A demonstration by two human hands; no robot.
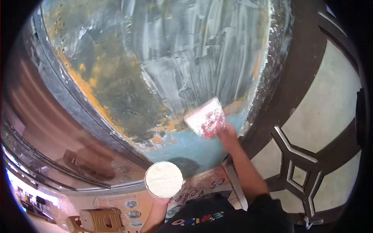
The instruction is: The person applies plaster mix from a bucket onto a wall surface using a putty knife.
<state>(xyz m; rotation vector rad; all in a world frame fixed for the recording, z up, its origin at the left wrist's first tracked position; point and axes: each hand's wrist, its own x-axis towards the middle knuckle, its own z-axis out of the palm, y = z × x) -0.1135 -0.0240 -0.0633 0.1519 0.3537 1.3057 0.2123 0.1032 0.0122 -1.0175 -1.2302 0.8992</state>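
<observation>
My right hand [228, 136] is closed around the handle end of a wide putty knife [204, 118]. Its broad blade looks white, with red patches near the grip, and lies close to or against the lower part of the wall panel [101, 93]. Grey-white smears [186, 58] run in long streaks across that panel, over dark and orange patches; a pale blue band [186, 145] lies below. Down at the lower middle, my left hand [160, 202] supports a round tub of white putty [163, 179] from beneath. Most of the left fingers are hidden under it.
To the right stands a dark brown door or panelled frame [268, 136] with cream insets. Stacked brown plastic chairs [101, 220] stand at the lower left, by a wall with printed lettering [198, 194]. A glossy brown surface [62, 124] with reflections borders the panel on the left.
</observation>
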